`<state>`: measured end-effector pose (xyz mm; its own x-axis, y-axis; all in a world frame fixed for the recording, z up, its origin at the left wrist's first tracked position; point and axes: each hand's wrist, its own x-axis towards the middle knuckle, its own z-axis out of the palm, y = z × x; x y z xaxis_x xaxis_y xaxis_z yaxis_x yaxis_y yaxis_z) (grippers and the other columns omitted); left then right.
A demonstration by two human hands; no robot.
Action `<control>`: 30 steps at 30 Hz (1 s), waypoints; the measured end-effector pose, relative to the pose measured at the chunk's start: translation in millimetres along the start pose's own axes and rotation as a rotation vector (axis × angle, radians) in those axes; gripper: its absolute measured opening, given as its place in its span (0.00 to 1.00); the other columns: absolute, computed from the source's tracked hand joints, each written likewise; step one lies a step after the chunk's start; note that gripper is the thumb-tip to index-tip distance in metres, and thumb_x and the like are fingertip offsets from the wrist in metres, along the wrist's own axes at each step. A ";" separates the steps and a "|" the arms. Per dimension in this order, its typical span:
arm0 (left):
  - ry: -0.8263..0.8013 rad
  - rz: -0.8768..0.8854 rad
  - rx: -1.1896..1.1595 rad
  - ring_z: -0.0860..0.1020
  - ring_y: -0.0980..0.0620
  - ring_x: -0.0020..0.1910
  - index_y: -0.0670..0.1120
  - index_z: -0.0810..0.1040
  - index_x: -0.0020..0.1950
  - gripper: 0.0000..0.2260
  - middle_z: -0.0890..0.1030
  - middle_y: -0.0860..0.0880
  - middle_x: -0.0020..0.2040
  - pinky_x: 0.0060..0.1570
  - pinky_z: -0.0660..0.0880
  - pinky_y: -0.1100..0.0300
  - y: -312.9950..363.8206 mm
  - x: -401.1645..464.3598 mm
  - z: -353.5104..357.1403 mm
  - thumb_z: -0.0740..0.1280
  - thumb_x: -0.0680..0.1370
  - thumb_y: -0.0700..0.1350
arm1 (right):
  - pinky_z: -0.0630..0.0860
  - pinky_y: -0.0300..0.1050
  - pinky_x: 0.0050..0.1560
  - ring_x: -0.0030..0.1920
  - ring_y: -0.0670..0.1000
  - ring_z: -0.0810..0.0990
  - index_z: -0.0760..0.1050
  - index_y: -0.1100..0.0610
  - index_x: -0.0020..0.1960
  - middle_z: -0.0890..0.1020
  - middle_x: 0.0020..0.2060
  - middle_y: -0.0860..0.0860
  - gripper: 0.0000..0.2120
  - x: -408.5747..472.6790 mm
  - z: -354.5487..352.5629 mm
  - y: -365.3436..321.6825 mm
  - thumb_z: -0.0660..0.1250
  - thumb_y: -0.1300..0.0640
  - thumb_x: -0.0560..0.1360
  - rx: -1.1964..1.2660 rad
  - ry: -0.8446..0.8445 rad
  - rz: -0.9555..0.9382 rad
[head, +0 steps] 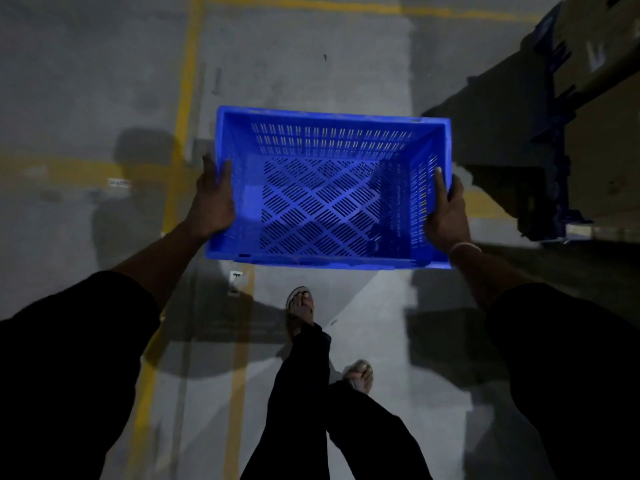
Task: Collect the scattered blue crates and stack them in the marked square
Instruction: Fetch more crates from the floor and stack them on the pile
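Now both hands, left hand (213, 199) and right hand (446, 211), seemingly curled around blue crate (329, 188) ends.

floor tag (235, 281): showing a mark like "Z"
small floor label (118, 183): looking too blurry to read

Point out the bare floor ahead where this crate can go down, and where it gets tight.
The blue crate is gripped by the left hand and right hand. Bare concrete lies ahead of it, bordered by the yellow line on the left and another across the top. It is crowded on the right, where the dark rack stands.
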<state>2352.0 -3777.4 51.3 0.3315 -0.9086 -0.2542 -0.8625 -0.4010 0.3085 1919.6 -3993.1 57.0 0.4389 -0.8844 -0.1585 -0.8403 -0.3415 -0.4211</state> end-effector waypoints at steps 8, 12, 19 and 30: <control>0.130 0.085 0.164 0.41 0.28 0.78 0.37 0.50 0.81 0.37 0.44 0.31 0.80 0.76 0.47 0.34 9.1 -3.0 10.5 0.60 0.75 0.46 | 0.64 0.58 0.72 0.76 0.65 0.56 0.45 0.58 0.80 0.42 0.80 0.58 0.40 -3.5 5.6 -1.6 0.61 0.61 0.74 -0.098 0.069 -0.127; 0.160 0.046 0.200 0.41 0.32 0.79 0.39 0.50 0.81 0.38 0.44 0.34 0.81 0.77 0.48 0.36 8.8 -1.8 15.7 0.62 0.75 0.47 | 0.66 0.59 0.71 0.76 0.64 0.57 0.44 0.56 0.81 0.41 0.80 0.54 0.39 -4.5 8.6 3.2 0.62 0.59 0.77 -0.097 0.082 -0.150; 0.079 0.019 0.224 0.40 0.33 0.79 0.38 0.51 0.81 0.41 0.42 0.35 0.81 0.77 0.47 0.36 12.2 1.3 9.6 0.61 0.73 0.54 | 0.60 0.60 0.75 0.78 0.63 0.51 0.42 0.55 0.81 0.40 0.80 0.54 0.40 -1.6 5.9 0.1 0.63 0.59 0.77 -0.100 0.068 -0.130; -0.333 -0.158 0.120 0.32 0.35 0.78 0.44 0.41 0.82 0.47 0.33 0.37 0.80 0.77 0.40 0.39 50.7 -22.3 -15.6 0.68 0.77 0.61 | 0.47 0.61 0.76 0.77 0.70 0.44 0.51 0.70 0.77 0.45 0.76 0.70 0.48 -32.5 -14.5 -13.6 0.63 0.44 0.67 -0.077 -0.291 -0.012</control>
<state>2306.8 -3779.4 86.9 0.3389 -0.7410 -0.5798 -0.8557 -0.4989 0.1375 1912.1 -3964.3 80.9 0.5120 -0.7560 -0.4079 -0.8514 -0.3837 -0.3575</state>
